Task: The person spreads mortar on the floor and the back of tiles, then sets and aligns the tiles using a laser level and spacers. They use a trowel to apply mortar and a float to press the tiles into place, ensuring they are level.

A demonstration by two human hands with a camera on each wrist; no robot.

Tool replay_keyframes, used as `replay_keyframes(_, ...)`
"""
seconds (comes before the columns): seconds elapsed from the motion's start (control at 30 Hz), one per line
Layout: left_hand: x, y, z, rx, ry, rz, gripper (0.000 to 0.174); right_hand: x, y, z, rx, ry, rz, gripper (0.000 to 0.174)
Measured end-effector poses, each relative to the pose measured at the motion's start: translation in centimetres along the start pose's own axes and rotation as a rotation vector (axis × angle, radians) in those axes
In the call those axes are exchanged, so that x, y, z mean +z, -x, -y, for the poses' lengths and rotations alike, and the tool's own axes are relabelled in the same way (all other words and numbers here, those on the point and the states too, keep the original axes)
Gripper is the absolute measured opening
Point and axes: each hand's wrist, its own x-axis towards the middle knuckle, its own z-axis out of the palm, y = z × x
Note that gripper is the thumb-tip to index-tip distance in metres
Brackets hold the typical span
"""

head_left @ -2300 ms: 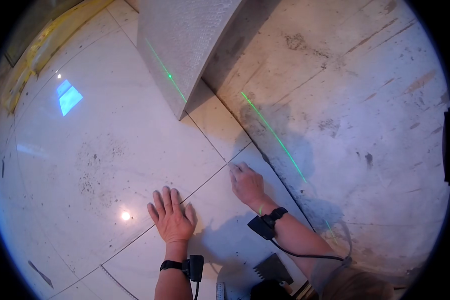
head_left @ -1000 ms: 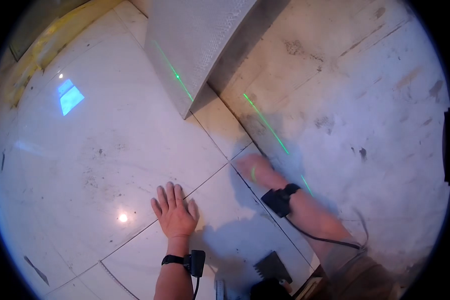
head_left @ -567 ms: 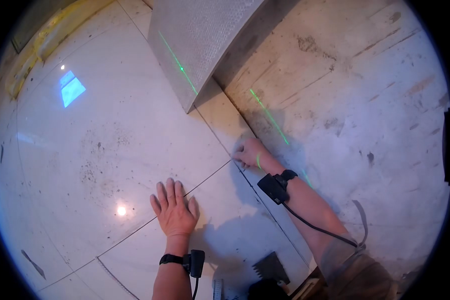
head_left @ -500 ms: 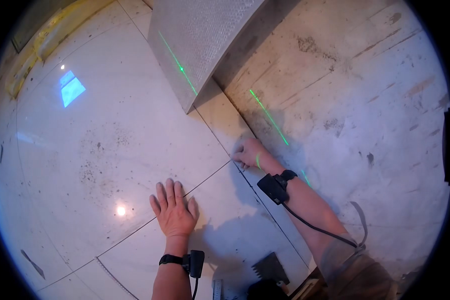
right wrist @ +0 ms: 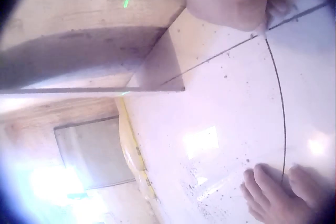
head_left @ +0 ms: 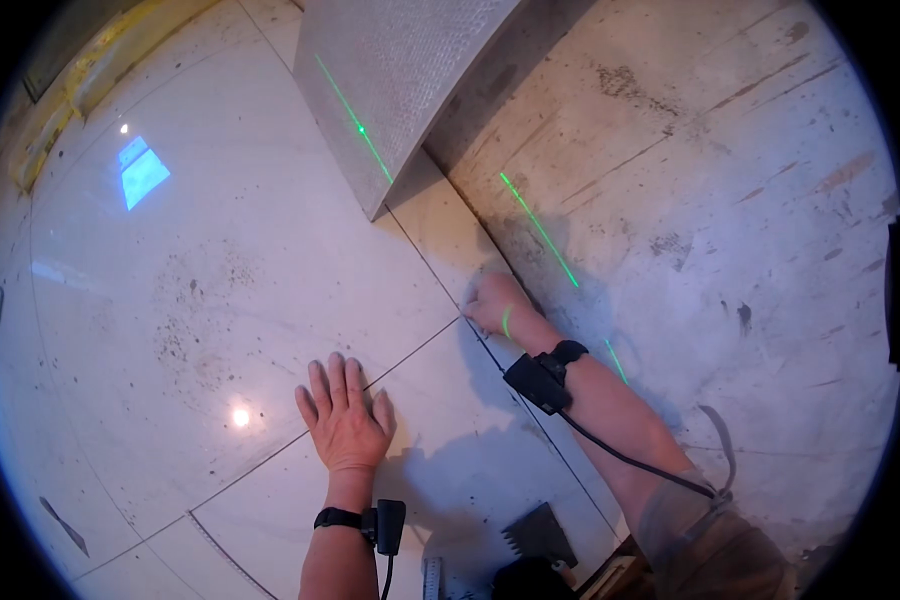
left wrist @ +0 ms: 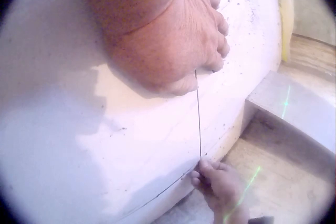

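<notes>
Well, no brand or label can be read anywhere; the only markings are on a ruler [head_left: 432,582] at the bottom edge of the head view, too small to make out. The left hand [head_left: 345,425] lies released and flat, fingers straight and slightly spread, its palm on the near tile [head_left: 450,450] and its fingertips across the joint [head_left: 410,355] onto the large tile [head_left: 220,280]. The right hand [head_left: 490,303] sits at the corner where that joint meets the edge of the narrow strip tile [head_left: 445,240]. Its fingers are bent, with the tips down on the corner — whether they pinch anything I cannot tell. A green laser line [head_left: 540,230] runs over the bare screed [head_left: 720,200] just beside the strip's outer edge, crosses the right hand and wrist, and also climbs the leaning slab [head_left: 390,80]. That slab stands with its lower corner on the tiles, well beyond both hands. Open glossy floor spreads to the left of the left hand as far as a yellow strip [head_left: 80,80] along the far edge. To the right, the screed lies open — scuffed and stained. A notched trowel [head_left: 542,535] rests on the near tile close to the person's body, behind both forearms.
</notes>
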Motion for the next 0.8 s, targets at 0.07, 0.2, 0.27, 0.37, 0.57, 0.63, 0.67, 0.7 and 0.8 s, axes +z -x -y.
replay_keyframes(0.07,-0.1,0.0,0.0,0.001,0.002,0.001,0.064,0.9,-0.5,-0.6,-0.053,0.151,-0.085,0.015)
replay_keyframes(0.2,0.0,0.0,0.0,0.004,0.005,-0.007,0.063,1.1,-0.7,-0.4,-0.001,0.24,-0.064,0.021)
replay_keyframes(0.27,0.0,0.0,-0.1,0.009,0.004,-0.011,0.063,1.2,-0.5,0.0,0.01,0.275,-0.108,0.021)
replay_keyframes(0.37,0.0,-0.2,-0.1,0.006,0.016,-0.018,0.063,1.4,-0.7,0.0,-0.034,0.343,-0.129,0.02)
replay_keyframes(0.57,0.1,0.0,0.3,0.012,0.001,-0.046,0.062,-0.2,-0.2,0.1,0.099,-0.14,0.124,0.014)
replay_keyframes(0.63,0.3,0.1,0.2,0.013,0.0,-0.06,0.062,-0.7,0.2,0.3,0.105,-0.204,0.117,0.012)
replay_keyframes(0.67,0.3,0.1,0.3,0.009,0.001,-0.059,0.062,-0.8,0.3,0.6,0.101,-0.202,0.112,0.011)
replay_keyframes(0.7,0.3,0.0,0.3,0.008,0.002,-0.061,0.062,-0.9,0.2,0.7,0.096,-0.201,0.104,0.01)
replay_keyframes(0.8,0.5,0.1,0.3,0.017,-0.004,-0.072,0.063,-0.8,0.2,0.5,0.107,-0.176,0.113,0.014)
